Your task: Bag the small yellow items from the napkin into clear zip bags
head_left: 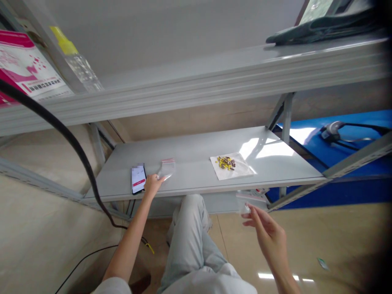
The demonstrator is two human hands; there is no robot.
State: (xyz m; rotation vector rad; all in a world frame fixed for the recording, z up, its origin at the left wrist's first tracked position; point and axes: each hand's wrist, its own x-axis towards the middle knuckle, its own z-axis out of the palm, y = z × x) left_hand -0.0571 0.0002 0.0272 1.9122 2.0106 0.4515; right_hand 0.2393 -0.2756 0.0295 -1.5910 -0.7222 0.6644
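Note:
Near the front edge of the grey shelf [190,163], my left hand [152,184] pinches the lower corner of a clear zip bag [168,167] with a red-striped top. Just left of that hand lies a phone [138,179] with a lit screen. My right hand [266,226] is out in front of the shelf edge, thumb and fingers closed on a second clear zip bag [251,198]. On a white paper sheet [241,170], right of the middle, sits a small pile of yellow and dark brown capsules [226,163].
An upper shelf [183,81] overhangs the work, bearing a yellow-capped clear bottle [78,61], a pink and white package [30,69] and dark cloth [321,30]. A thick black cable [73,143] hangs at left. A blue surface [352,130] with a strapped device stands at right.

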